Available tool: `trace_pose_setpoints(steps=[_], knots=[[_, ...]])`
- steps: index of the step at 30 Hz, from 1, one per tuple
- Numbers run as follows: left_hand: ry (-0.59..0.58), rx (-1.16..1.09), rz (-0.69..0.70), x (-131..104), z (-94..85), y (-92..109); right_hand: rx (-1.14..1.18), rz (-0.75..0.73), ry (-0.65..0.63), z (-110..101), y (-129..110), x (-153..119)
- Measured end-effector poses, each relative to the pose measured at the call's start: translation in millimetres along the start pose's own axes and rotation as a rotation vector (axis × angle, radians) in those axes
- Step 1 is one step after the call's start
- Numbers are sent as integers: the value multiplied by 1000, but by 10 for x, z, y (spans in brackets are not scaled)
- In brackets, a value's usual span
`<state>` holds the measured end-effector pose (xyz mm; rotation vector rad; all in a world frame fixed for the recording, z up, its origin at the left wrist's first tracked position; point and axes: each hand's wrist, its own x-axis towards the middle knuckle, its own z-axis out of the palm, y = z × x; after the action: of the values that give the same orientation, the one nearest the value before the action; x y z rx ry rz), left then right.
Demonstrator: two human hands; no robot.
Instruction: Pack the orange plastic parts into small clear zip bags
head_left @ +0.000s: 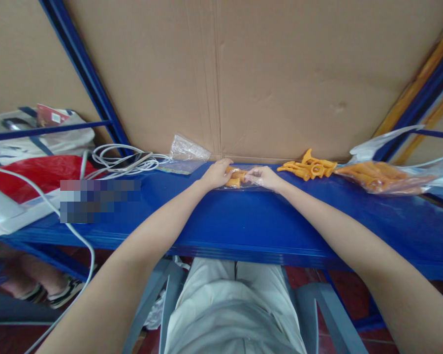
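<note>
At the back middle of the blue table, a transparent plastic bag [233,183] with orange plastic pieces inside lies between my hands. My left hand [218,173] is closed over its left end. The fingers of my right hand [263,177] pinch the film at the bag's right side. Just right of that hand sits a small pile of loose orange horn-shaped pieces [310,167]. Farther right lies a bigger transparent bag [384,177] full of similar orange pieces. Exactly how my fingertips meet the film is too small to tell.
A cardboard wall [280,88] rises behind the blue table [236,221]. Toward the left are a flat plastic bag [188,155], coiled white cables [133,160], a white power strip [25,211] and a red bag [40,174]. Another person's feet [55,292] show at lower left.
</note>
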<state>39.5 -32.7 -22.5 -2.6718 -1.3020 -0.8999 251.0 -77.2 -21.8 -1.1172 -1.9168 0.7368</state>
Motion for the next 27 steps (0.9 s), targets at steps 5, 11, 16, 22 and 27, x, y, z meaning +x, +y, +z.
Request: trace_pose_setpoints(steps=[5,11,16,22,27], knots=[[4,-13,19,13,19,-47,155,81,66,62,-58,-14],[-13,-47,23,18,26,-51,142,132,-38,64,-68,-14],[-2,-67,6,14,-2,-32,155,200,8,80,-73,-9],[7,-127,-37,37,-22,-18,239,251,-41,67,-134,-42],[-2,-127,-5,54,7,37,303,271,-74,62,-124,-47]])
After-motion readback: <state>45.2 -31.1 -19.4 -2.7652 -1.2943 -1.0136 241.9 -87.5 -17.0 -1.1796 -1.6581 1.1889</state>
